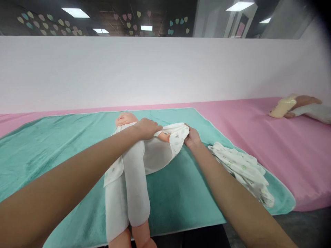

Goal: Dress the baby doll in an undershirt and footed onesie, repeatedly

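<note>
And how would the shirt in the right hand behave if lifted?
Likely floppy: the shirt curves and creases near the right hand. Probably light, since its fabric looks thin. It may catch on the doll, whose arm lies against it.

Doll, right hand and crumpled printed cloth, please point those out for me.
Doll [136, 179]: head view, on its white-clothed leg nearer the right hand.
Right hand [192, 138]: head view, on the back of it.
Crumpled printed cloth [241, 166]: head view, middle of the heap.
</note>
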`<state>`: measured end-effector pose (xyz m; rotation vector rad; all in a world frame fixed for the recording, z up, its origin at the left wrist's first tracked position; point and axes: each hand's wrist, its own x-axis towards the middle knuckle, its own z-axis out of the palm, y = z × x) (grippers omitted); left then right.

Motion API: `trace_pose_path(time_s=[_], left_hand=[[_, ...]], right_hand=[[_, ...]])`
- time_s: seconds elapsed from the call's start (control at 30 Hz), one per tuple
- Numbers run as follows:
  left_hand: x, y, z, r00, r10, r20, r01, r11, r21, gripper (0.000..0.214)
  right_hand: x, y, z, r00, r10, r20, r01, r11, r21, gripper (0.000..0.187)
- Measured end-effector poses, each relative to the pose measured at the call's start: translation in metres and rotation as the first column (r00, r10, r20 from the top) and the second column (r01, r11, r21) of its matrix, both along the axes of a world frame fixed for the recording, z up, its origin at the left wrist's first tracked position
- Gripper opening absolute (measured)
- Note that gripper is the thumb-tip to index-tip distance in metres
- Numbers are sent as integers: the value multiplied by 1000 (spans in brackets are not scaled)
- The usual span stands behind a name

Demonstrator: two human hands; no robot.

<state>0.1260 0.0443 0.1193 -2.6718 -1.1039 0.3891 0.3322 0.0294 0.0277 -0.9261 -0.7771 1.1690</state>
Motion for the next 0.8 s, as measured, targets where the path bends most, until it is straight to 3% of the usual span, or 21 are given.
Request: trace_pose_path(time_s=[0.2, 0.4, 0.47, 0.53, 0.6, 0.67, 0.73, 0.8], left_hand=[[24, 7, -24, 970, 223, 91, -233, 965, 118, 33], [42, 7, -51, 919, 319, 231, -358, 922, 151, 56], [38, 10, -51, 885, 282, 370, -342, 934, 106, 67], [31, 13, -45, 810, 169, 561, -244, 968, 61, 65], [21, 15, -34, 743, 27, 669, -83, 995, 52, 44], [6, 14, -22, 732, -35, 680, 35, 999, 14, 23], [-12, 9, -12, 722, -13, 692, 43, 999, -27, 17], [-33, 0, -6, 648, 51, 760, -36, 999, -36, 18]], right_hand=[[-17, -18, 17, 956, 228, -187, -218, 973, 74, 16], [-17, -28, 26, 927, 290, -239, -236, 944, 229, 18], [-19, -34, 31, 929, 336, -153, -286, 917, 277, 18], [-26, -43, 37, 919, 394, -15, -372, 879, 299, 23], [-40, -54, 41, 876, 459, 149, -482, 822, 303, 35], [-56, -66, 44, 779, 517, 355, -618, 728, 296, 48], [-72, -78, 44, 656, 464, 595, -707, 655, 268, 57], [-85, -88, 41, 539, 248, 805, -689, 679, 252, 60]])
